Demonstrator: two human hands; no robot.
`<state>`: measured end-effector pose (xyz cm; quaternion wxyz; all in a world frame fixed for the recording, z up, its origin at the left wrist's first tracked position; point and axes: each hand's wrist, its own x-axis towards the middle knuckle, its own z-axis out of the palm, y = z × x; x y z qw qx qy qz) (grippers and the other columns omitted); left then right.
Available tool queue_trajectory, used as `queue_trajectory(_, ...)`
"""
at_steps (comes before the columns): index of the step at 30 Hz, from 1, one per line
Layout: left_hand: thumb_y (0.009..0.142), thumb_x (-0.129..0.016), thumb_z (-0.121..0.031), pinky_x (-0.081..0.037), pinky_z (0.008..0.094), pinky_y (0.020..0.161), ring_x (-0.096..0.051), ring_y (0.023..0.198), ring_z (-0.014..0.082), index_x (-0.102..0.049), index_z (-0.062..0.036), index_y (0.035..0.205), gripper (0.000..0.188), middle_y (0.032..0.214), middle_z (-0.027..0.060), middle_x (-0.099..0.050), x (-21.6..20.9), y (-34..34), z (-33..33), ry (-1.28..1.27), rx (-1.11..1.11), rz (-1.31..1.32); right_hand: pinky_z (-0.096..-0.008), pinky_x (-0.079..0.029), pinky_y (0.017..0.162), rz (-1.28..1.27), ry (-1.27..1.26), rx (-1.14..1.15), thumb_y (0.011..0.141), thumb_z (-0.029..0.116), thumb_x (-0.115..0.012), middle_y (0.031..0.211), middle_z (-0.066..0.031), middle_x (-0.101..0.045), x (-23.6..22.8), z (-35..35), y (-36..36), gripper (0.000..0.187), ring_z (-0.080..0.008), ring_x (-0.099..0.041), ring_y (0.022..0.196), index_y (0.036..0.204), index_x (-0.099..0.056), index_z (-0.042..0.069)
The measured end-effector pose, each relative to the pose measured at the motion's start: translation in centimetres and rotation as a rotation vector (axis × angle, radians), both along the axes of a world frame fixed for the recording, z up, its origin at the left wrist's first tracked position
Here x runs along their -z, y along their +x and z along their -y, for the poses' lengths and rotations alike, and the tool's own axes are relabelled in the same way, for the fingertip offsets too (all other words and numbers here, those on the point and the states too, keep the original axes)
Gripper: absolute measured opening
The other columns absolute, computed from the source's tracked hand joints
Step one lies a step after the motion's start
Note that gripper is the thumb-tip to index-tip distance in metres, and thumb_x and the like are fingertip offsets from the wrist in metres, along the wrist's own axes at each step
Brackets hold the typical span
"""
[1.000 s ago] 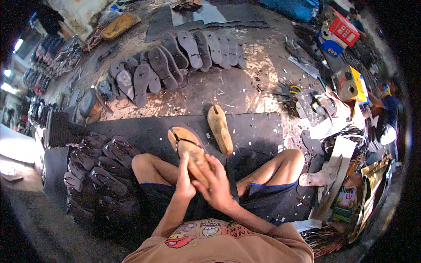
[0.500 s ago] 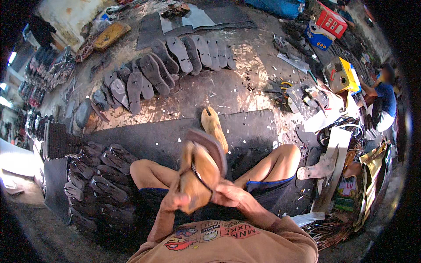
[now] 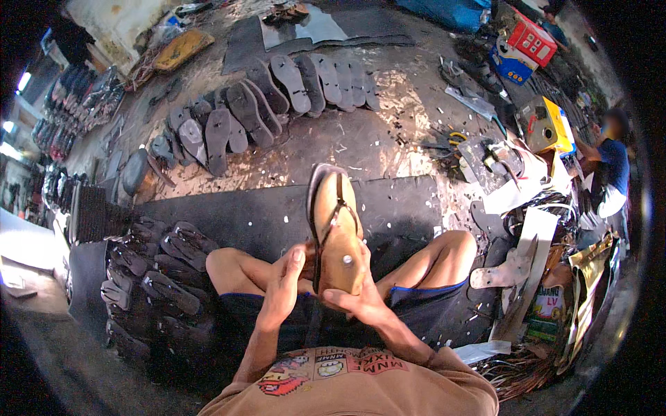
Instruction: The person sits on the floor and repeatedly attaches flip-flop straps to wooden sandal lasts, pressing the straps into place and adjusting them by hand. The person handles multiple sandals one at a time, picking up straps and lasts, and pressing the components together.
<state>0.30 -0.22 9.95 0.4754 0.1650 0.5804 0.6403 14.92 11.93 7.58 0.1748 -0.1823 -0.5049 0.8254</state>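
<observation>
In front of me is a dark flip-flop [image 3: 313,215] with a thin dark thong strap, fitted round a tan wooden shoe last [image 3: 338,244]. It stands tilted, toe pointing away, its dark sole turned to the left. My right hand [image 3: 357,297] grips the heel end of the last, thumb across its lower face. To the left, my left hand [image 3: 283,281] is beside the sole with its thumb stretched up. Its other fingers are partly hidden, and whether they touch the sole I cannot tell. A small pale round spot shows on the last near the heel.
A black mat [image 3: 263,215] lies beyond my crossed legs. Several grey soles [image 3: 243,111] form a curved row farther off. Finished-looking dark sandals [image 3: 166,291] are piled at my left. Pliers [image 3: 454,139], boxes [image 3: 543,125] and scraps crowd the right, where another person [image 3: 610,163] sits.
The flip-flop and last have turned upright, strap side now showing. My right hand has moved to the heel end, and my left hand has come off it. The other last is no longer visible.
</observation>
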Motion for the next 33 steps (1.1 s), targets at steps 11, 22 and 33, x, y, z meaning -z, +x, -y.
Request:
queue_trajectory(11,0.105,-0.068,-0.015,-0.047,0.0409,0.118,-0.056,0.141,0.022,-0.045,-0.0054,0.158,0.059,0.156,0.0093,-0.054,9.0,4.1,4.3,0.541,0.056,0.04,-0.0466,-0.031,0.126,-0.009,0.054,-0.151,0.08,0.018,-0.085,0.162,-0.0191,-0.038,-5.5,0.7,1.8,0.12,-0.035,-0.029,0.158,0.169,-0.005,0.007)
queue_trajectory(22,0.104,-0.046,-0.072,-0.043,0.0517,0.122,-0.052,0.146,0.0323,-0.029,-0.0092,0.167,0.091,0.164,0.0153,-0.047,7.0,0.1,-2.1,0.507,-0.006,0.733,-0.0501,-0.016,0.13,0.129,0.786,-0.023,0.088,0.005,-0.076,0.174,-0.0264,-0.008,-0.8,-0.6,-2.6,0.122,-0.0362,-0.01,0.163,0.168,0.015,0.005)
queue_trajectory(33,0.108,-0.05,-0.062,-0.045,0.0301,0.069,-0.048,0.084,0.0155,-0.051,-0.007,0.145,0.066,0.118,0.0103,-0.057,8.7,-3.2,-1.1,0.537,-0.193,0.815,-0.047,-0.047,0.111,0.263,0.355,0.21,0.087,0.002,-0.065,0.158,-0.0213,-0.044,7.2,-10.4,-2.1,0.105,-0.0374,-0.051,0.14,0.171,-0.003,0.013)
